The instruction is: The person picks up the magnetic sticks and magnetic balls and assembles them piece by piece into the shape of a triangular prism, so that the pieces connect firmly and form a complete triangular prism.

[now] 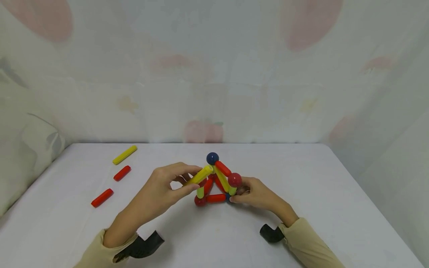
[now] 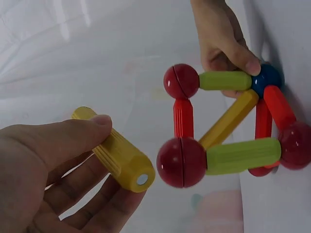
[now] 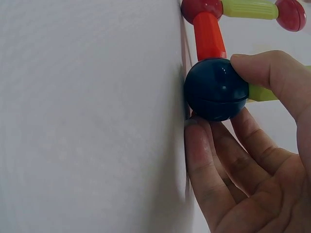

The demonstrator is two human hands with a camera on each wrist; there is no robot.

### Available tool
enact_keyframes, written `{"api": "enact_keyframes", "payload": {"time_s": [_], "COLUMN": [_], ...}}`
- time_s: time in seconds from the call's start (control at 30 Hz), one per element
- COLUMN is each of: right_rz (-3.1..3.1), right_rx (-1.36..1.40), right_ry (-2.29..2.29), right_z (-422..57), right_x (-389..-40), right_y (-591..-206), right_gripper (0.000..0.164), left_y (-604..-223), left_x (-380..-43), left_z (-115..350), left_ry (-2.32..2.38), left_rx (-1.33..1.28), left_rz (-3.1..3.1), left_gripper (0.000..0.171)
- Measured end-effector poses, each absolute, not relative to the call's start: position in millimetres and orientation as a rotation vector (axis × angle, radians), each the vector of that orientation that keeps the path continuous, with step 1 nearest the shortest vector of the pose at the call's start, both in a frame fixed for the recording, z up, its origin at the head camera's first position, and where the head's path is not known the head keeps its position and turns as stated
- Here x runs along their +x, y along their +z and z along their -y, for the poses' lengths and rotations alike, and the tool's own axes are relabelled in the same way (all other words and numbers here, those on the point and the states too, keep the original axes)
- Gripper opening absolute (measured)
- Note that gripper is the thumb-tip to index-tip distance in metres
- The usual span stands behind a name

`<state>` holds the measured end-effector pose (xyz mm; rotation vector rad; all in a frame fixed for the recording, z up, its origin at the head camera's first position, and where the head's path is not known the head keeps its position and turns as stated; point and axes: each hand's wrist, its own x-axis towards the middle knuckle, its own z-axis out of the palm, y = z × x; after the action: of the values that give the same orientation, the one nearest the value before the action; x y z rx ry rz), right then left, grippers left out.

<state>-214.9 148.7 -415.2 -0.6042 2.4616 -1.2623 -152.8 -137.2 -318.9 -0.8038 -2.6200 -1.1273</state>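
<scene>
My left hand pinches a yellow magnetic rod between thumb and fingers. In the left wrist view, a round metal tip shows at the near end of this yellow rod, with a gap between it and the nearest red ball. Beside it stands a frame of rods and balls, its base on the table. Light green rods rise from base to red balls, and a blue ball tops the back. My right hand grips the base's blue corner ball, thumb on one side, fingers on the other.
To the left on the white table lie a yellow rod, a short red rod and another red rod. A pale patterned curtain hangs behind the table. Black wrist mounts stick out from both sleeves.
</scene>
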Motion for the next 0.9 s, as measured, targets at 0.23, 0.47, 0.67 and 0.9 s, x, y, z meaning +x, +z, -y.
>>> {"api": "enact_keyframes", "payload": {"time_s": [0.23, 0.47, 0.67, 0.9], "right_rz": [-2.469, -2.462, -2.439, -2.435], "right_rx": [-0.609, -0.639, -0.655, -0.646], "right_ry": [-1.258, -1.271, -1.297, -1.296], "right_z": [-148, -148, -149, -148], "right_x": [-214, -214, -213, -213], "right_y": [-416, -417, -418, -419], "right_gripper": [0.041, 0.041, 0.039, 0.039], "left_y": [-323, -334, -342, -341], "left_x": [-145, -142, -141, -139], "left_z": [124, 113, 105, 104], "left_ry": [-1.155, -1.091, -1.089, -1.162], "left_rx": [-0.918, -0.985, -1.078, -1.021], "left_rz": [2.623, 2.610, 2.543, 2.502], "left_gripper": [0.042, 0.037, 0.034, 0.034]}}
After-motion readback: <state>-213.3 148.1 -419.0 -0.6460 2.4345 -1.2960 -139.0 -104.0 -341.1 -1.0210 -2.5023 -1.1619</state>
